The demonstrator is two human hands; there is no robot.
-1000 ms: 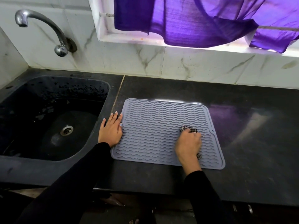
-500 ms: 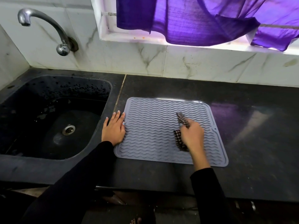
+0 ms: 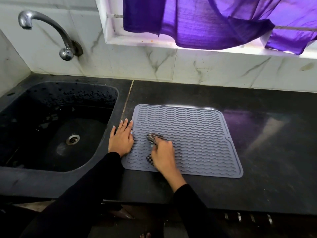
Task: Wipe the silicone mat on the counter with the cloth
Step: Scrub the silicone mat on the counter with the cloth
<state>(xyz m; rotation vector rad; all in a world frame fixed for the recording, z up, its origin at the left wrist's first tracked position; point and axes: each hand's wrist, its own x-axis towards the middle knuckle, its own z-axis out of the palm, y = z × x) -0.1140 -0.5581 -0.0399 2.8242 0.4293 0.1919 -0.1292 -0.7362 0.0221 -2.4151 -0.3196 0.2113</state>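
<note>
Silicone mat (image 3: 188, 134), grey-blue, squarish and ribbed with wavy ridges, lies flat on the black stone worktop (image 3: 257, 169) in the middle of the frame, just right of the sink edge. Your left hand (image 3: 121, 138) lies flat, fingers straight and close together, at the mat's left edge; the palm sits on the worktop and the fingertips reach the mat's rim, pressing it down. Your right hand (image 3: 163, 156) is on the lower left part of the mat, fingers curled around a small black-and-white checked cloth (image 3: 153, 139). The cloth sticks out past the fingers toward the upper left and shows again as a checked patch just left of the knuckles, pressed against the ridges. The hand and cloth are blurred, so you cannot tell the exact fold of the fabric. The two hands are near each other but apart. Both of your arms wear black sleeves (image 3: 82, 194) that rise from the lower edge of the frame.

At the left of the frame sits a black moulded sink (image 3: 25, 152) with a round metal drain (image 3: 72, 139) and water drops on its back wall. A curved metal tap (image 3: 49, 31) comes out of the white marble-look wall tiles (image 3: 154, 66) at the upper left. A purple curtain (image 3: 205, 19) hangs over the window ledge across the top of the frame, and its purple glow reflects on the worktop right of the mat.
</note>
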